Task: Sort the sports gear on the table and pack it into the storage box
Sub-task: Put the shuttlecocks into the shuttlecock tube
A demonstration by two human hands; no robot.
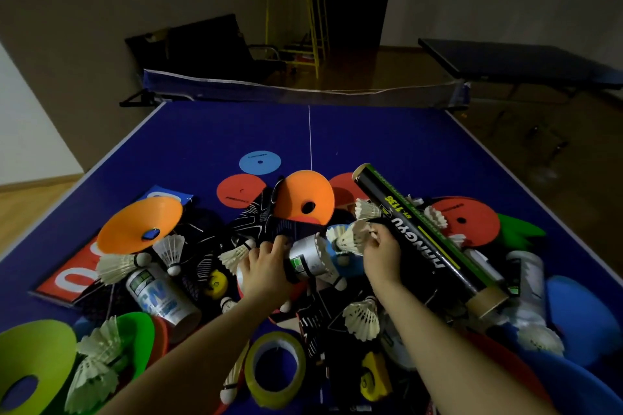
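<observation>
The left hand point(266, 268) grips a short silver cardboard shuttlecock tube point(312, 258) while, just beside its open mouth, the right hand point(382, 254) pinches a white feathered shuttlecock point(352, 237).

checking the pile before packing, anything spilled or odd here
Yes. Loose shuttlecocks lie scattered across the pile on the table instead of in their tubes. The long black tube rests slanted on the heap. The left hand grips a silver tube; the right hand pinches a shuttlecock at its mouth.
</observation>
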